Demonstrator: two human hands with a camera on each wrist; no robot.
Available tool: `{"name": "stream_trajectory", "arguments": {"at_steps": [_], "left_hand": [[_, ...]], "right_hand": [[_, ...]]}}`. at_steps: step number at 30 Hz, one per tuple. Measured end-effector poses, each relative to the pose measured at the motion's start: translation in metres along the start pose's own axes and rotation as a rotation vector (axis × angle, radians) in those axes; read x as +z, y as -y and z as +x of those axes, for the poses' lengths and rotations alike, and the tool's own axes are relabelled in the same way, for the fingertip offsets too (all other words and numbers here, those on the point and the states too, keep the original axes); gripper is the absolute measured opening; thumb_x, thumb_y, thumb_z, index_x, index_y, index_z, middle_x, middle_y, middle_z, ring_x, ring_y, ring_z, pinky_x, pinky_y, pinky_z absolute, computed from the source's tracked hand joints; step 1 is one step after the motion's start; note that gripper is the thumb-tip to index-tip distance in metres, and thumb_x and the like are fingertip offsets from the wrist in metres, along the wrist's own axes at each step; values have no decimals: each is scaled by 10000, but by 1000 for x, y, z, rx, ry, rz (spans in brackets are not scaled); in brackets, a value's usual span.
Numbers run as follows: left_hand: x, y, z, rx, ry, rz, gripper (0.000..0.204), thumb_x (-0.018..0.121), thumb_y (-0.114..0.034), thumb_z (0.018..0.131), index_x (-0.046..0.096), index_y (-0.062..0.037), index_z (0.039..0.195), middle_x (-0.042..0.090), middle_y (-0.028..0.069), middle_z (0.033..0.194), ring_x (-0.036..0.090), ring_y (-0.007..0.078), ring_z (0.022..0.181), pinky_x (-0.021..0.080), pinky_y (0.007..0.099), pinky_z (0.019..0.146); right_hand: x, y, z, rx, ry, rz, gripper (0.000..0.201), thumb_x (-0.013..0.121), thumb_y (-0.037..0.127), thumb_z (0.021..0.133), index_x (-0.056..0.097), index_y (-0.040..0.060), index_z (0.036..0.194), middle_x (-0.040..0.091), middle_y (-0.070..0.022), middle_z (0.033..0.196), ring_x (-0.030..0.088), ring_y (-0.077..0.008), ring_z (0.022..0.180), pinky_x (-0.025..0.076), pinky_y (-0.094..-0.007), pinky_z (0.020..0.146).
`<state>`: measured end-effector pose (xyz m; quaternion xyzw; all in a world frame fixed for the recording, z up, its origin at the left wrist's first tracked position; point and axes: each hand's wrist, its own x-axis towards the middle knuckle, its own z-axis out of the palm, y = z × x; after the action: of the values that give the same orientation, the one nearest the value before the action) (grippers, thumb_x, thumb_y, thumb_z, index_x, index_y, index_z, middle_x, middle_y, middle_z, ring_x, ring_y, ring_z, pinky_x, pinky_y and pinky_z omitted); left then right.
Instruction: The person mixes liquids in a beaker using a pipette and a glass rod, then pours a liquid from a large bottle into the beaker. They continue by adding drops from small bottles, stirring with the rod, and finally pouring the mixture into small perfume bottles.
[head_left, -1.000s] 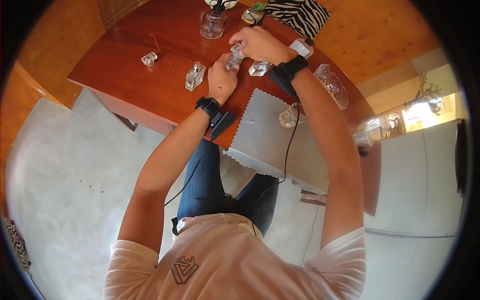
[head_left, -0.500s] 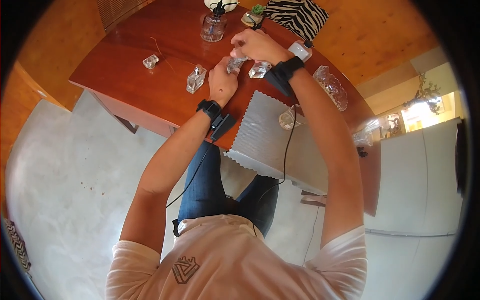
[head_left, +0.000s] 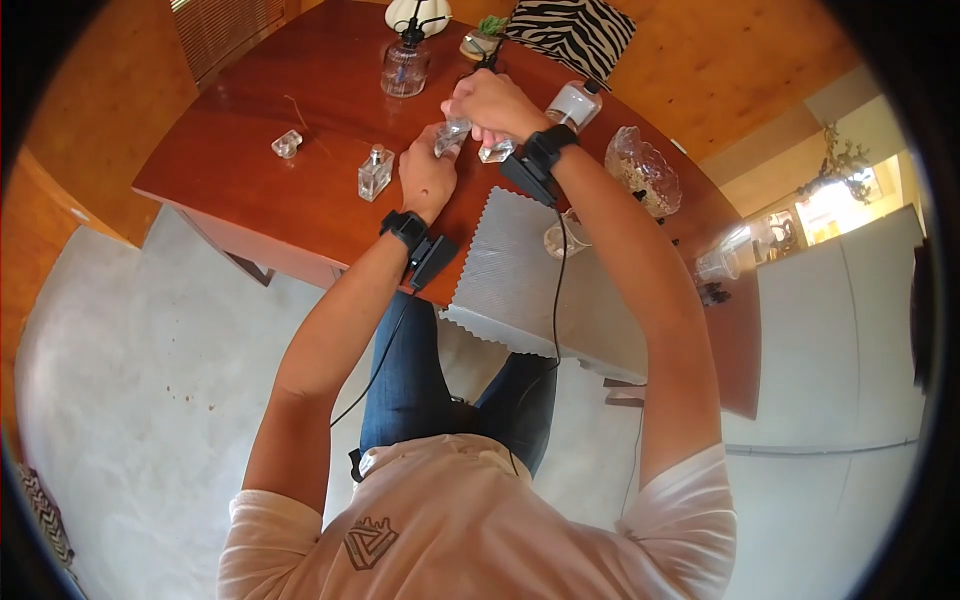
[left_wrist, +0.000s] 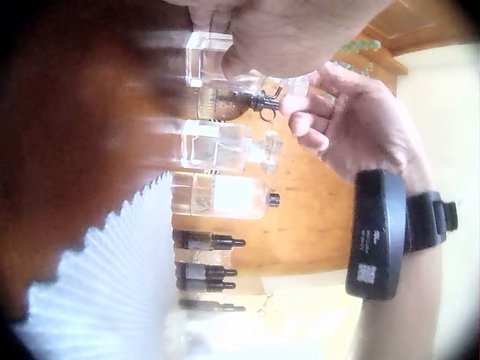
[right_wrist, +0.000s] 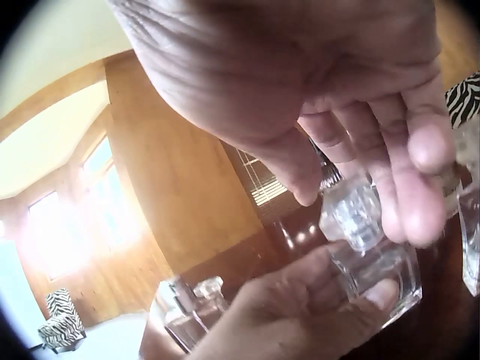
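So we've got a clear, chunky glass bottle (right_wrist: pixel 382 274) with flat sides, roughly upright at the reddish-brown surface (head_left: pixel 335 75). Its see-through faceted stopper (right_wrist: pixel 352 214) sits right up at the neck end, though we can't tell if it's fully seated or just resting there.

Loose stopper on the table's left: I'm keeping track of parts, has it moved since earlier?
No. Against the uncapped bottle, the stopper keeps its place; the head view itself shifted.
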<state>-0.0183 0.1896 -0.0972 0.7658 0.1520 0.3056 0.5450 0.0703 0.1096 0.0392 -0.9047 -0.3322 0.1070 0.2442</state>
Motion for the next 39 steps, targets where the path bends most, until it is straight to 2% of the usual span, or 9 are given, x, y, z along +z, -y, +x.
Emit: {"name": "stream_trajectory", "arguments": {"at_steps": [2,6,10,14,21,26,33,36,39], "left_hand": [[2,3,0,48,-29,-1,369,671,-128,909,642,-60,1271,706,270,1067,647,468,1062,511,495,907],[-1,-4,-2,-2,-3,52,383,669,-131,910,629,-25,1276,709,238,1135,657,422,1114,506,449,940],[5,5,1,79,-49,52,376,675,-120,907,637,-44,1274,705,254,1115,651,447,1096,512,468,934],[13,31,11,128,-14,-129,536,705,-101,886,546,-45,1395,689,195,1249,650,348,1192,495,390,987],[2,-20,-7,86,159,-6,756,704,-112,891,341,-5,1545,647,187,1331,627,299,1233,456,357,1042],[3,-62,-47,253,110,71,830,680,-58,918,200,9,1592,326,215,1616,341,313,1489,271,362,1198],[1,-78,-84,425,-69,259,749,647,20,906,280,44,1558,309,194,1633,272,329,1521,201,414,1237],[6,-85,-95,421,-11,53,716,612,81,880,354,8,1545,382,168,1598,321,294,1502,244,418,1225],[13,-101,-101,95,323,-224,722,587,116,852,400,-24,1535,452,147,1548,374,272,1473,304,399,1197]], "right_hand": [[-24,4,-26,-83,-63,135,406,710,375,901,703,-22,985,659,-96,618,636,-156,471,500,-282,431],[-90,-14,-102,-201,-145,436,338,677,279,953,698,5,1150,641,-28,689,568,-83,526,418,-239,462],[-117,-55,-192,-81,-249,422,306,640,223,967,687,1,1172,651,-21,725,601,-66,627,434,-203,549],[-85,-124,-263,90,-228,484,271,608,193,997,688,3,1173,654,-8,779,625,-73,700,452,-213,607],[-16,-190,-339,234,-209,729,249,611,182,996,692,5,1151,656,-6,822,633,-81,747,477,-228,650],[2,-208,-364,223,-272,858,225,612,179,1000,704,14,1122,652,-8,819,630,-89,765,490,-238,679],[21,-224,-374,58,-405,975,206,629,139,994,696,-6,1125,631,-10,824,624,-101,769,514,-262,722],[24,-224,-375,38,-435,988,208,645,138,988,692,-11,1125,620,-8,824,622,-104,775,514,-262,732],[28,-224,-375,20,-481,995,199,661,128,975,692,-8,1115,617,-10,808,596,-99,752,493,-257,713]]}}
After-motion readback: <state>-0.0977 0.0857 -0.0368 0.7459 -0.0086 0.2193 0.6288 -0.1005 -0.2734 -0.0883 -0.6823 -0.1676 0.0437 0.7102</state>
